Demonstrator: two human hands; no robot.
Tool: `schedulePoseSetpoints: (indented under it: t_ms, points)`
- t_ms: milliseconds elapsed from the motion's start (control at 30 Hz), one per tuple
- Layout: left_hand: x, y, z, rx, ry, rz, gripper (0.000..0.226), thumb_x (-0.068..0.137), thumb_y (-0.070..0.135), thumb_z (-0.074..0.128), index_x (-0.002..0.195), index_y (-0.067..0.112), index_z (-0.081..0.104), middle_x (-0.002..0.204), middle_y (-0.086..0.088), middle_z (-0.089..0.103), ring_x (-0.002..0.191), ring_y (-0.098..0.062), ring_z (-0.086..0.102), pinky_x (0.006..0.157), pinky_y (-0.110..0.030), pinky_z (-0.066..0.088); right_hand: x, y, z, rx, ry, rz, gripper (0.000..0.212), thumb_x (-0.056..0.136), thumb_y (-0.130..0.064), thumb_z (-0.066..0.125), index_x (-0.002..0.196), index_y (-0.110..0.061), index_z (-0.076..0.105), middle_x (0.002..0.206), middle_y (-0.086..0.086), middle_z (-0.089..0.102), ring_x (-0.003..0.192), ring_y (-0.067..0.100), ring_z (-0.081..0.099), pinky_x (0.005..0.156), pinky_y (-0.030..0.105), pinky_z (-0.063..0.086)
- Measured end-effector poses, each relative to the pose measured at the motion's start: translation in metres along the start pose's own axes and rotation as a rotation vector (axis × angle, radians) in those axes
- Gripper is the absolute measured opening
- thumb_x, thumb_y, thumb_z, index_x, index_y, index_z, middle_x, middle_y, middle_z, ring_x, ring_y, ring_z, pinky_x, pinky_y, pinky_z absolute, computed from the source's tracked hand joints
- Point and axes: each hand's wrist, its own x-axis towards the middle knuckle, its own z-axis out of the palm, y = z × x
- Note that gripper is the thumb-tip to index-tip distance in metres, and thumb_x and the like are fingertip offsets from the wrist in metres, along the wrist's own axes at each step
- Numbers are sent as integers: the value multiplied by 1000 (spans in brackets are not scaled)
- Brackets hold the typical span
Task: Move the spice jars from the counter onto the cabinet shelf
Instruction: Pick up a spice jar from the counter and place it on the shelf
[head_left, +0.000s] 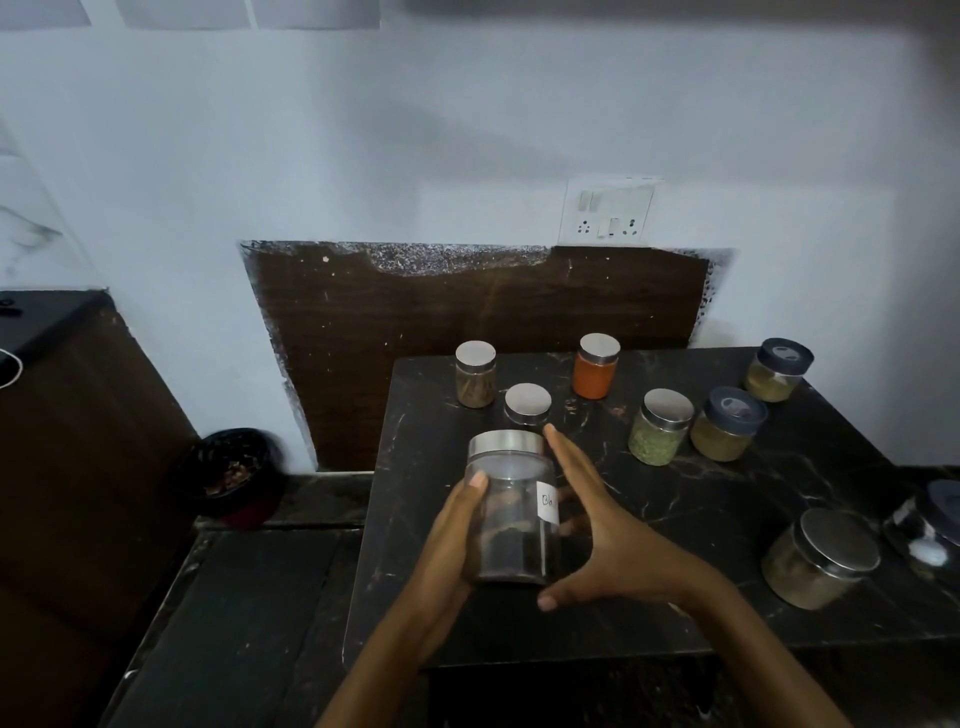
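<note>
A clear glass jar (511, 514) with a steel lid and a white label holds dark spice at its bottom. My left hand (441, 561) grips its left side, thumb on the glass. My right hand (608, 535) lies with straight fingers along the jar's right side, thumb spread below its base. Several more spice jars stand on the black marble counter (701, 519): a brown one (475, 375), a small steel-lidded one (527, 405), an orange one (596, 366), a green one (660, 427), two blue-lidded ones (728, 425) (777, 370) and a wide one (821, 558). No cabinet shelf is in view.
Another jar (930, 525) sits at the right edge. A dark bowl (234, 475) rests on a lower ledge left of the counter. A brown wooden panel (467, 322) and a wall socket (608, 210) are behind. A dark cabinet (78, 441) stands at the left.
</note>
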Motion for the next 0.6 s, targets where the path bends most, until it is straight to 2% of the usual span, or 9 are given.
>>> schedulePoseSetpoints:
  t_ms: [67, 133, 200, 267, 333, 367, 467, 533, 600]
  points:
    - [5, 2, 1, 1, -19, -64, 34, 93, 13, 43, 127, 7, 47, 111, -11, 57, 99, -26, 57, 92, -38, 48, -1, -1, 1, 32, 6, -5, 128, 63, -13, 85, 135, -53, -14, 142, -33, -9, 118, -15, 25, 86, 2, 40]
    - [4, 4, -4, 25, -74, -107, 40, 95, 7, 39, 134, -1, 39, 115, -17, 55, 111, -35, 51, 106, -44, 33, -1, -3, 1, 16, 23, -16, 130, 60, -15, 86, 139, -50, -11, 145, -32, -7, 123, -9, 27, 90, 8, 43]
    - [7, 3, -2, 2, -16, -96, 37, 97, 27, 42, 130, 10, 48, 107, -7, 58, 117, -31, 50, 110, -46, 31, -1, -4, 2, 0, 34, -14, 131, 59, -16, 87, 141, -48, -10, 143, -33, -5, 128, -5, 25, 89, 8, 44]
    - [6, 1, 3, 89, 14, -19, 44, 88, 58, 43, 116, 26, 56, 105, 4, 61, 105, -18, 57, 104, -48, 39, 1, -4, 4, -16, 43, -19, 130, 60, -16, 87, 140, -47, -11, 138, -34, -4, 120, -19, 21, 83, -3, 38]
    - [5, 0, 5, 91, 38, -19, 53, 86, 58, 46, 128, 25, 50, 114, 1, 59, 96, -15, 59, 87, -43, 50, 2, -2, 7, -37, 63, -23, 130, 59, -18, 87, 137, -49, -12, 135, -36, -5, 115, -24, 14, 78, -11, 30]
    - [7, -1, 5, 74, 39, -24, 58, 87, 54, 48, 135, 23, 42, 118, -2, 56, 95, -17, 59, 77, -38, 51, 2, -2, 7, -44, 72, -25, 130, 58, -20, 87, 135, -51, -13, 134, -39, -6, 119, -19, 13, 78, -11, 28]
    - [7, 4, 6, 75, 4, -19, 60, 84, 49, 44, 136, 19, 38, 113, -5, 58, 92, -18, 62, 61, -29, 51, 1, -4, 6, -62, 56, -38, 129, 56, -31, 86, 130, -60, -16, 135, -44, -14, 128, -9, 6, 86, 0, 30]
    - [2, 6, 5, -24, 1, -47, 44, 91, 43, 41, 125, 17, 45, 98, -3, 60, 85, -18, 61, 60, -30, 48, -3, -4, 2, -66, 41, -27, 133, 56, -30, 86, 132, -59, -19, 139, -41, -19, 127, -12, 14, 91, 6, 34]
    - [1, 5, 3, -70, -19, -57, 39, 86, 46, 41, 115, 22, 49, 96, -4, 63, 87, -19, 63, 64, -33, 49, -5, -4, -1, -52, 36, -8, 136, 58, -25, 87, 134, -57, -22, 142, -37, -22, 126, -12, 20, 96, 14, 39]
